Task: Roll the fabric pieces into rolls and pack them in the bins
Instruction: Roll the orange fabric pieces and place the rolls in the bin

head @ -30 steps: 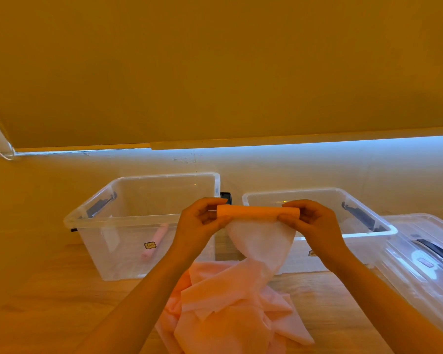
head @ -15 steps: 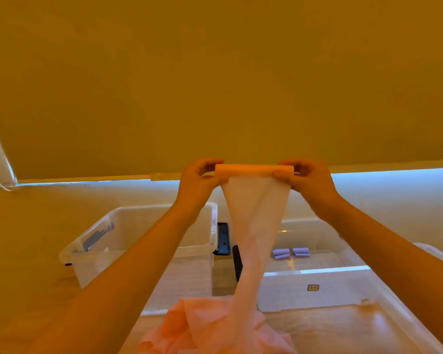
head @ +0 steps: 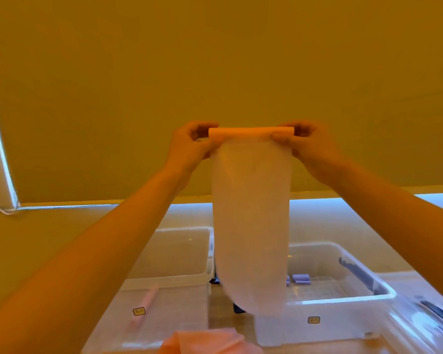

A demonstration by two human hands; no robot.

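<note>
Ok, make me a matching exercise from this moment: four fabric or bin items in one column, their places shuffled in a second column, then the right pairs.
Things
1. thin pink fabric roll
2. small purple fabric rolls
3. sheer pale pink fabric strip
4. crumpled pink fabric pile

Places
A. inside the right clear plastic bin
B. on the table in front of the bins
C. inside the left clear plastic bin
D. hanging from the roll held by the left hand and right hand

Pairs: 1-C, 2-A, 3-D, 4-B
</note>
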